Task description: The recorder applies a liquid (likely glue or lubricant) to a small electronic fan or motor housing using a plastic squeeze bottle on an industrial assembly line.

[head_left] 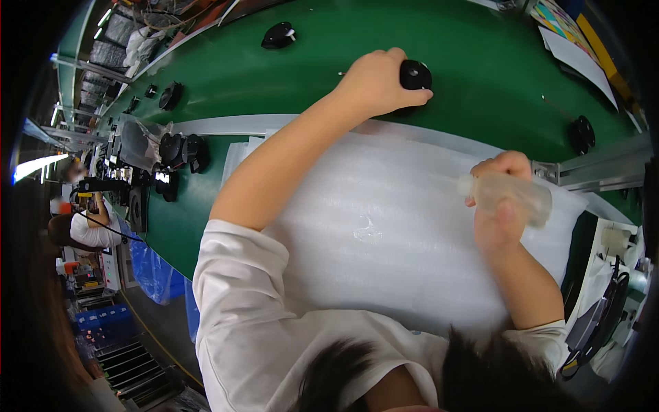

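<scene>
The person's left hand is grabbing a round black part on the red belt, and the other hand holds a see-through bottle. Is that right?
Not quite. The belt is green, not red, as the head view shows. The rest holds: the left hand is grabbing a round black part on it, and the right hand holds a see-through bottle.

Six black round parts [415,74] are sitting on the green belt [480,75], one clear bottle [511,196] lying beside it.

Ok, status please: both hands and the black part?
Left hand on black round part on green belt. Right hand holds clear plastic piece over white foam sheet. Nothing in the way.
</scene>
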`<action>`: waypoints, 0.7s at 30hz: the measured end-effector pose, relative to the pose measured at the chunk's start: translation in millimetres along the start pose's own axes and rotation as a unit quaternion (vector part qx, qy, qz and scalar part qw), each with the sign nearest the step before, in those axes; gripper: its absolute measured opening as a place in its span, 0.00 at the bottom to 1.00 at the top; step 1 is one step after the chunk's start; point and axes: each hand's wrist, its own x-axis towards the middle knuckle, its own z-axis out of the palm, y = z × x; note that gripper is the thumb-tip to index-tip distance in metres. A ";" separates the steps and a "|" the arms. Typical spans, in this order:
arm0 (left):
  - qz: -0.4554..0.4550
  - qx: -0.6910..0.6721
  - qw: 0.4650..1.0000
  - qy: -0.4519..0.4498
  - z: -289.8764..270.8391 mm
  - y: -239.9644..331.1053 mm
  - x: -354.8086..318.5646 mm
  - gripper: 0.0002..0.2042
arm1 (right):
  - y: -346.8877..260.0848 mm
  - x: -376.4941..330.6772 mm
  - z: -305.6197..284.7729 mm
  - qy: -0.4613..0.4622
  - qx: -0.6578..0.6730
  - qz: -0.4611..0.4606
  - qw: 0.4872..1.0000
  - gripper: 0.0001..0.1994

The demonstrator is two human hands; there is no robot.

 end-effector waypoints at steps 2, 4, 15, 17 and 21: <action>-0.019 0.037 0.999 -0.025 2.7 11.4 14.3 0.29 | 4.8 7.0 -10.6 0.015 0.040 0.028 0.999 0.27; -0.040 0.077 0.995 -0.051 4.8 1.1 29.7 0.28 | 7.8 11.4 -17.1 0.041 0.042 0.059 0.997 0.28; -0.182 0.187 0.964 -0.045 -59.9 -182.4 83.0 0.29 | 10.3 18.7 -13.9 0.081 0.073 0.048 0.993 0.23; -0.150 0.176 0.966 -0.117 -75.2 -169.9 79.4 0.30 | 10.0 17.7 -13.2 0.081 0.071 0.045 0.993 0.23; -0.127 0.131 0.971 -0.154 -78.4 -114.1 54.3 0.31 | 10.1 15.2 -17.4 0.084 0.052 0.044 0.994 0.25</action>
